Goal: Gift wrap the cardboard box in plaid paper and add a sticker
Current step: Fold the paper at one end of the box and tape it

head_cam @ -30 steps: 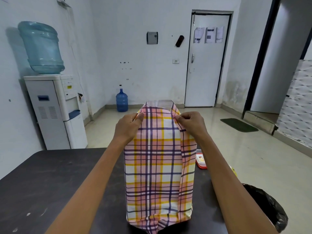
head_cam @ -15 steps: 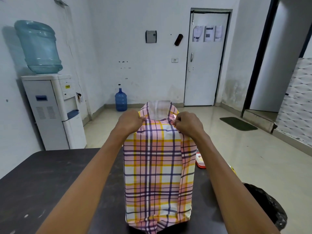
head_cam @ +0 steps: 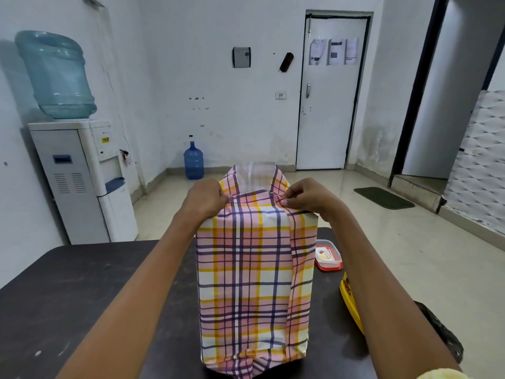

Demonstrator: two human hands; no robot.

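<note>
The plaid paper stands as a tall, upright parcel at the middle of the dark bench, with the cardboard box hidden inside it. At the parcel's 11 o'clock corner the left hand pinches the paper. At 1 o'clock the right hand does likewise, fingers curled onto a fold. The paper looks thin, smooth and faintly glossy, so it should crease sharply and tear if tugged. Its white underside shows on the flap at 12 o'clock. The box is probably light and stiff, with firm edges to fold against. The corners, close to those edges, seem the best hold. A red-lidded plastic container lies at 3 o'clock.
</note>
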